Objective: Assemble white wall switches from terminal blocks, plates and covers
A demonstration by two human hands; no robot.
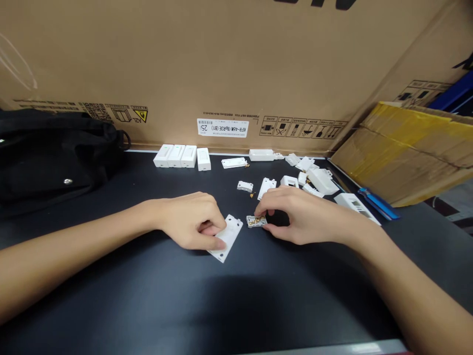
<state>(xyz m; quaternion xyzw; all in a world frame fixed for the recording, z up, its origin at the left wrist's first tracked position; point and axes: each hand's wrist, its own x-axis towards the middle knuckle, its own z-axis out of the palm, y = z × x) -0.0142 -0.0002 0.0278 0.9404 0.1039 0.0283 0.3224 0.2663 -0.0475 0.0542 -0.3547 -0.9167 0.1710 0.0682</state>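
My left hand [195, 222] is closed on a flat white plastic plate [229, 235], with the thumb lying across its lower part. The plate is tilted diagonally and has small dark holes at its corners. To its right, my right hand [291, 214] pinches a small white plastic piece [253, 222] with brass-coloured metal parts inside, between thumb and fingers. The two pieces are apart, with a narrow gap of black tabletop between them. Beyond them lie a small white block [245, 186] and a tiny brass part [252, 195].
Several white rectangular units [175, 156] stand at the back. Loose white casings [322, 181] lie at the back right, near a blue-handled tool [379, 203] and a taped cardboard box [410, 148]. A black bag [55, 158] sits at left; a large carton [221, 59] stands behind.
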